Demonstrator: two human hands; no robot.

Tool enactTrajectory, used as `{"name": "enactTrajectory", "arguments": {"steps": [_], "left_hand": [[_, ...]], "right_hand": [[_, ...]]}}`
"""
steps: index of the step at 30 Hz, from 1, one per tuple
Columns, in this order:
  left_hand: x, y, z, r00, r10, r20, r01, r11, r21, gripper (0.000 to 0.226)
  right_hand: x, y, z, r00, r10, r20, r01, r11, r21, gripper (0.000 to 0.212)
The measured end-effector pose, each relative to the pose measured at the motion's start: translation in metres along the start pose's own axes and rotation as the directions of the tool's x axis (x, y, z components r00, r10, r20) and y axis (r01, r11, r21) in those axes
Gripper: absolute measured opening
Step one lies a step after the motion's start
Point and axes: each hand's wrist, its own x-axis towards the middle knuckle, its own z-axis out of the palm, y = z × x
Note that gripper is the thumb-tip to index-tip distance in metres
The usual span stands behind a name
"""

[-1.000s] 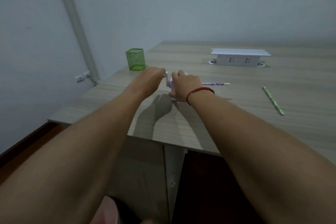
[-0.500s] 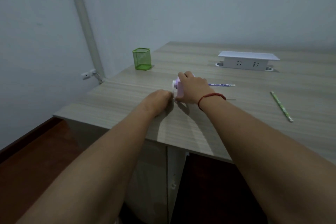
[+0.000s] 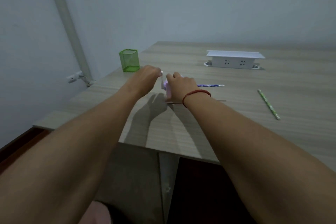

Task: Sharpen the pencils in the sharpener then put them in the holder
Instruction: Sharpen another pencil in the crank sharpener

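Both bare arms reach straight out over the pale wood-grain table [image 3: 227,132]. The left hand [image 3: 145,76] is raised off the top, knuckles up, fingers curled round the knob of the thin white crank [image 3: 161,78]. The right hand [image 3: 181,87], a red string bracelet [image 3: 196,94] on its wrist, grips the small lilac plastic sharpener [image 3: 167,90] from above, holding it down on the table.

That hand covers most of the sharpener's body. A purple patterned pencil [image 3: 211,85] sticks out level to the right from behind the hand; where it meets the sharpener is hidden.

The square green wire-mesh holder [image 3: 129,60] stands upright near the table's far left edge, beyond the left hand. A green pencil [image 3: 269,104] lies flat, well apart to the right. A white socket box [image 3: 235,59] sits further back.
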Motion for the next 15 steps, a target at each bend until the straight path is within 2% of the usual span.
{"name": "enactTrajectory", "arguments": {"steps": [2, 5, 8, 15], "left_hand": [[-0.015, 0.002, -0.002, 0.999, 0.034, -0.038, -0.035, 0.999, -0.022, 0.014], [-0.041, 0.011, 0.001, 0.999, 0.052, -0.002, -0.053, 0.997, -0.048, 0.014], [-0.057, 0.02, 0.007, 1.0, 0.016, 0.011, -0.015, 0.996, -0.089, 0.019], [-0.053, 0.02, 0.036, 0.964, -0.117, 0.239, 0.132, 0.99, -0.049, 0.022]], "right_hand": [[-0.001, -0.002, 0.0, 1.0, 0.015, 0.021, -0.015, 1.0, 0.009, 0.058], [-0.002, -0.004, 0.0, 0.999, 0.027, 0.04, -0.028, 1.0, 0.008, 0.065], [-0.002, -0.005, 0.001, 0.999, 0.022, 0.04, -0.022, 1.0, 0.003, 0.065], [0.002, -0.001, 0.007, 1.0, -0.026, 0.011, 0.026, 1.0, 0.008, 0.066]]}}
